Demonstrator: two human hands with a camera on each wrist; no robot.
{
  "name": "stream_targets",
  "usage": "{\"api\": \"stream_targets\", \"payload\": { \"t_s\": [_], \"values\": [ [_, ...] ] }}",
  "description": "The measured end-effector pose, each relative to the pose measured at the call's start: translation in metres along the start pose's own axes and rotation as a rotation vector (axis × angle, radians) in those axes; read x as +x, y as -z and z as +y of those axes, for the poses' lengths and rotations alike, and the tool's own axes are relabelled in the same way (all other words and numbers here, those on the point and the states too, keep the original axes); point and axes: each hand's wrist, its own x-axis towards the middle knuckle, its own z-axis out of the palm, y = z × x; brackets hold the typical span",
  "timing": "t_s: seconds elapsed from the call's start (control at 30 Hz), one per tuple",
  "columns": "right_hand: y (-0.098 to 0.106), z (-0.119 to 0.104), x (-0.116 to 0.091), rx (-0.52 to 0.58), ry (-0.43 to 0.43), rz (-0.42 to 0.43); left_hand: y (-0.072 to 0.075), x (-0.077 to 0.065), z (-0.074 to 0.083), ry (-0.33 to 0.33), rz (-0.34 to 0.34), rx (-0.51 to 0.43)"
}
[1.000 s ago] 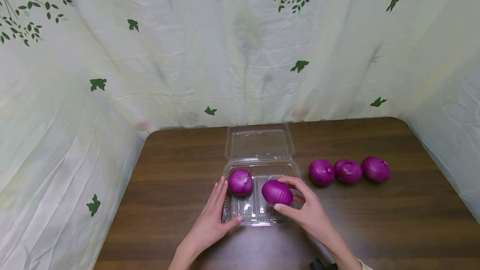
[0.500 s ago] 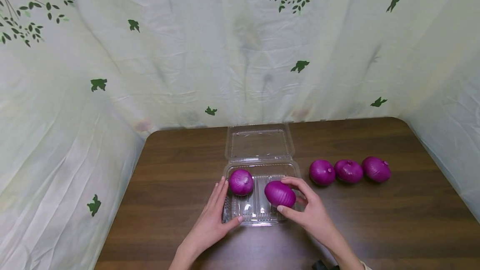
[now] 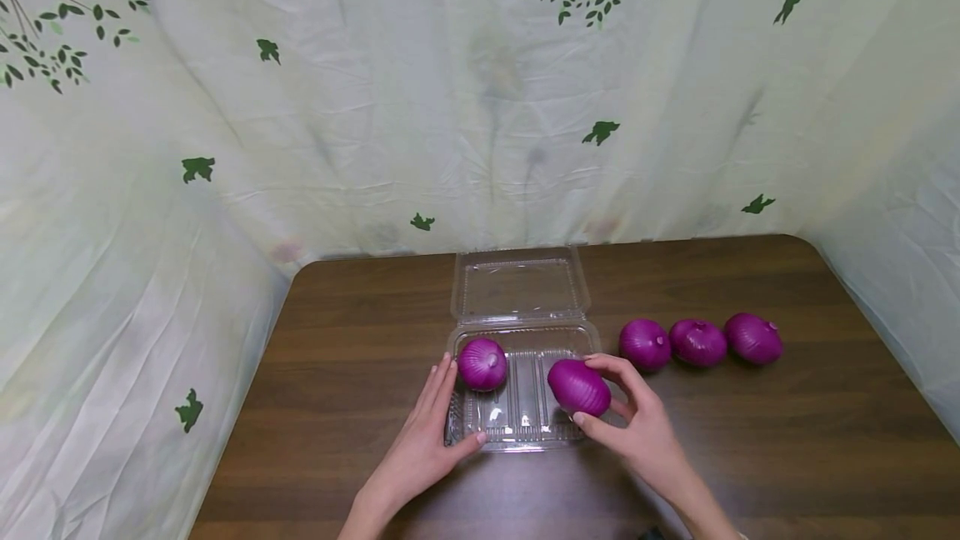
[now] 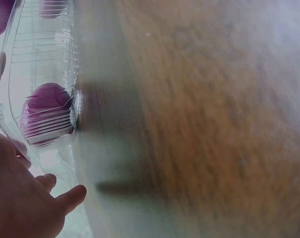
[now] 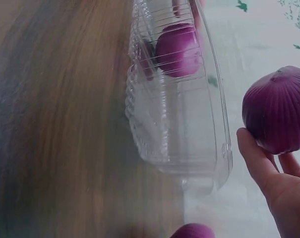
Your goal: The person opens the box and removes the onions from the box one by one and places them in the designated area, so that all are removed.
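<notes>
Shifts onion [image 3: 578,387], pinched in right hand [image 3: 641,425], rightward over container [image 3: 525,415]; seemingly steadies it with left hand [image 3: 422,440], thumb spread from fingers.

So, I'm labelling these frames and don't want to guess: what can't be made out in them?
Head view: the right hand covers part of the held onion.
Head view: a dark object is cut off by the bottom edge; unidentifiable.
Right wrist view: the bottom edge cuts off another onion.
Left wrist view: the left edge cuts off the left hand; the table is blurred.
</notes>
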Motion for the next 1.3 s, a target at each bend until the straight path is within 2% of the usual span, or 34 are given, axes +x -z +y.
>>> {"api": "stream_targets", "payload": {
  "t_s": [0.33,0.77,0.97,1.3],
  "values": [
    [0.013,0.001,-0.011,-0.013,0.042,0.049,0.0,0.0,-0.001,-0.002,0.002,-0.013],
    [0.029,0.006,-0.025,-0.002,0.007,0.137,-0.001,0.0,-0.002,-0.006,0.004,-0.016],
    [0.038,0.011,-0.029,-0.059,0.001,0.163,-0.001,0.0,-0.003,0.003,0.0,-0.005],
    [0.053,0.013,-0.031,-0.197,-0.09,0.215,-0.001,0.0,-0.003,-0.008,-0.001,-0.009]
  ]
}}
